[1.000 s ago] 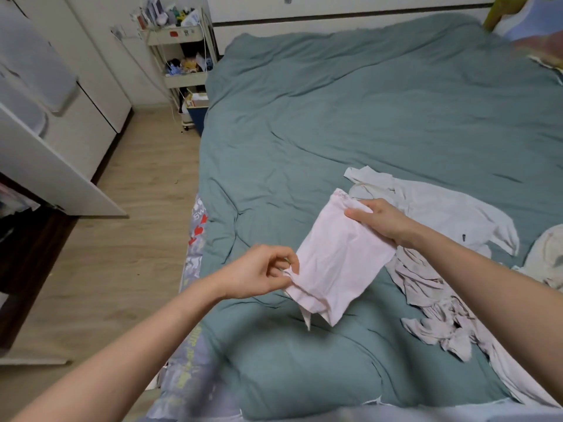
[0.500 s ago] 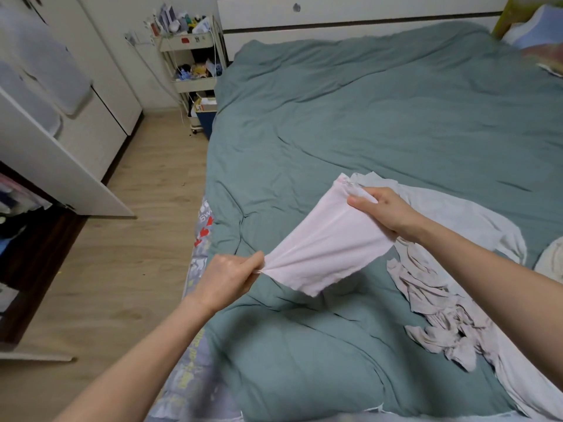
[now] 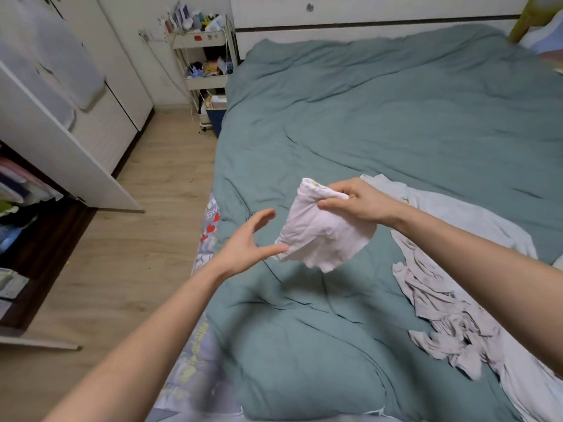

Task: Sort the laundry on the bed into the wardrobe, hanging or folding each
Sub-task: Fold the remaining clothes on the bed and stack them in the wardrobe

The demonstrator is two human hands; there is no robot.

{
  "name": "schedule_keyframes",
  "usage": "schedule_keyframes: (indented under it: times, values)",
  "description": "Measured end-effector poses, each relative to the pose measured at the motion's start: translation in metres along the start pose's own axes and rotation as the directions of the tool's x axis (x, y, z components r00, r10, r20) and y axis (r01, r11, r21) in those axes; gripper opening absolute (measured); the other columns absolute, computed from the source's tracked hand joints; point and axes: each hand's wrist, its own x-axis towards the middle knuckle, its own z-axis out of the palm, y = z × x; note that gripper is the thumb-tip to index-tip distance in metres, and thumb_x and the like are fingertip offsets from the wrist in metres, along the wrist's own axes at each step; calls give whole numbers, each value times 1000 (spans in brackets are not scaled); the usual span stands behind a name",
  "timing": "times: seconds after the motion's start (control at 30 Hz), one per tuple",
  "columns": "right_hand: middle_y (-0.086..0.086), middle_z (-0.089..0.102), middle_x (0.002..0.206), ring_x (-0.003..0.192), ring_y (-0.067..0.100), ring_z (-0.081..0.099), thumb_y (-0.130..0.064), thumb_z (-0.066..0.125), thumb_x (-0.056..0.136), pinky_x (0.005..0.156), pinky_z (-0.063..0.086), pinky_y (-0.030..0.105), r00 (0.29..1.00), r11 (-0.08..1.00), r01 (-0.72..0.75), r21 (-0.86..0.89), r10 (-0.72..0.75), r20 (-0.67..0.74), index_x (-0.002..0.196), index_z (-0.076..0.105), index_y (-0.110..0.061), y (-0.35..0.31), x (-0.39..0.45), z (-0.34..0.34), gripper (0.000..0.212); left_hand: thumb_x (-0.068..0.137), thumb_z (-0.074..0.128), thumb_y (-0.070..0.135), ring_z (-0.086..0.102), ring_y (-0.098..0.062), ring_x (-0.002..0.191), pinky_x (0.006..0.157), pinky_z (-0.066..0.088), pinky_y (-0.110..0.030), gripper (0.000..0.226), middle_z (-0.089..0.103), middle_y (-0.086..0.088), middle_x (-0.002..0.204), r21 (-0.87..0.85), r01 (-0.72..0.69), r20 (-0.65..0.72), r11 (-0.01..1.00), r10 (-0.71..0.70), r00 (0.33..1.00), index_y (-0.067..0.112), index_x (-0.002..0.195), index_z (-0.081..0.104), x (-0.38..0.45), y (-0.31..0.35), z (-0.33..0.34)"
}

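Note:
A small pale pink garment [image 3: 323, 236] hangs above the bed, folded over on itself. My right hand [image 3: 356, 202] pinches its top edge. My left hand [image 3: 246, 242] is spread open just left of the cloth, its thumb tip touching the lower corner, holding nothing. On the teal duvet [image 3: 380, 117] to the right lie a white shirt [image 3: 457, 214] and a crumpled beige garment [image 3: 441, 315]. The wardrobe [image 3: 61, 123] stands at the left with its door swung open and stacked clothes [image 3: 18, 193] visible inside.
A white trolley [image 3: 204, 56] full of small items stands by the bed's far corner, with a blue box [image 3: 214, 114] under it. Wooden floor [image 3: 137, 223] runs between bed and wardrobe. A patterned sheet [image 3: 201, 330] shows at the bed's near edge.
My left hand let go of the pink garment's lower corner and opened. The stretched cloth has folded back and now hangs from my right hand alone.

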Motion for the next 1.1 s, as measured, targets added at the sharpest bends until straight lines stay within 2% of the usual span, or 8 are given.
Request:
schedule_keyframes:
  times: [0.1, 0.2, 0.3, 0.43, 0.57, 0.77, 0.97, 1.1]
  values:
    - [-4, 49, 70, 63, 3, 40, -22, 65, 91, 56, 31, 22, 994, 999, 50, 12, -51, 94, 81, 65, -2, -15, 14, 12, 22, 76, 81, 20, 64, -8, 95, 62, 55, -27, 51, 68, 8, 108, -160, 53, 47, 986, -46, 998, 13, 122, 59, 6, 17, 15]
    - [-10, 56, 70, 63, -2, 44, -20, 66, 89, 59, 35, 20, 984, 995, 101, -6, -99, 147, 82, 68, -15, -28, 33, 33, 8, 86, 70, 8, 53, -11, 58, 59, 57, -24, 15, 51, -2, 65, -230, 219, 104, 948, -200, 974, 4, 76, 60, -11, 1, 10]
    - [-14, 58, 71, 64, -4, 47, -21, 65, 90, 62, 38, 20, 980, 991, 127, -37, -120, 157, 80, 65, -21, -41, 52, 63, 10, 89, 66, 6, 49, -17, 66, 71, 60, -29, 21, 36, -5, 68, -347, 338, 96, 875, -325, 941, 5, 76, 50, -39, -32, -11]
    - [-6, 52, 71, 64, 3, 43, -25, 58, 95, 61, 36, 25, 963, 977, 207, -45, -195, 188, 77, 57, -7, -87, 84, 114, 25, 93, 59, 7, 68, -23, 83, 84, 58, -38, 12, 64, -6, 88, -518, 353, 77, 779, -368, 926, 2, 104, 60, -88, -56, -67]
    - [-12, 46, 67, 64, 10, 47, -33, 46, 99, 63, 39, 34, 885, 880, 441, -176, -393, 248, 79, 47, -16, -148, 105, 176, 26, 90, 66, 12, 68, -21, 91, 84, 58, -37, 26, 63, -7, 96, -393, 355, -71, 848, -413, 908, -1, 112, 60, -142, -90, -130]
    - [4, 58, 75, 71, 34, 57, -48, 33, 96, 60, 42, 41, 756, 693, 655, -303, -593, 279, 90, 46, -19, -261, 145, 333, 32, 85, 70, 16, 53, -3, 50, 49, 42, -19, 15, 60, -1, 64, 20, 503, -392, 864, -456, 799, 2, 82, 67, -266, -180, -263]
    - [-12, 42, 63, 64, 24, 49, -36, 47, 99, 59, 35, 36, 705, 666, 705, -245, -617, 351, 82, 39, -26, -382, 198, 444, 21, 94, 58, 13, 60, -15, 76, 54, 45, -18, 9, 69, -15, 106, -71, 738, -478, 671, -672, 565, 9, 94, 66, -417, -245, -403]
    - [-12, 44, 61, 59, 4, 45, -32, 49, 99, 59, 30, 28, 667, 687, 714, -134, -610, 428, 77, 41, -22, -435, 233, 482, 25, 77, 77, 41, 48, 0, 121, 98, 41, -24, 72, 51, 16, 134, -160, 372, -544, 914, -396, 740, 30, 139, 43, -420, -223, -455]
